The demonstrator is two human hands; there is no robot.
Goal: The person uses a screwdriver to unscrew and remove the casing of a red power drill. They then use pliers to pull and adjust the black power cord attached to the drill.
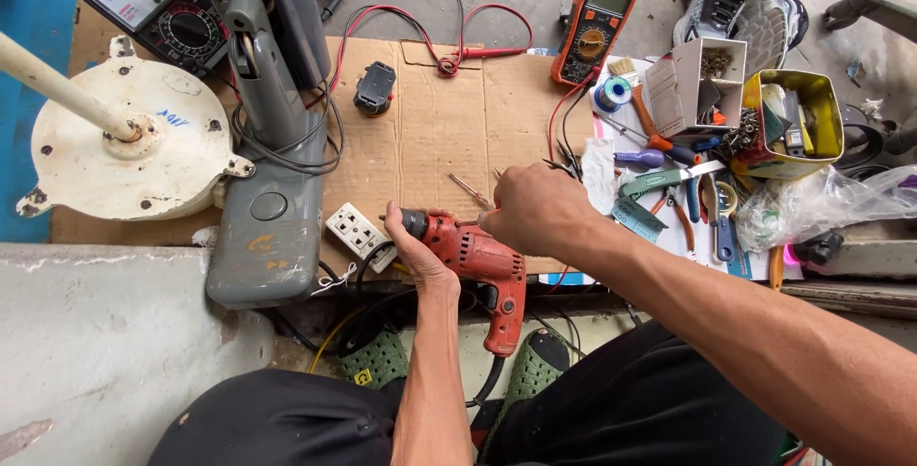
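Observation:
A red electric drill (482, 275) lies across the near edge of a cardboard sheet (435, 132), chuck pointing left. My left hand (415, 246) grips the drill's front end at the dark chuck. My right hand (535, 208) is closed just above the drill body, holding a thin screwdriver (468, 189) whose shaft sticks out up and to the left. The drill's black cord runs down between my knees.
A grey fan housing (267, 208) and a white round fan base (124, 151) sit at left. A white socket block (358, 232) lies beside the drill. An orange multimeter (597, 22), pliers, screwdrivers and a yellow parts tin (793, 122) crowd the right.

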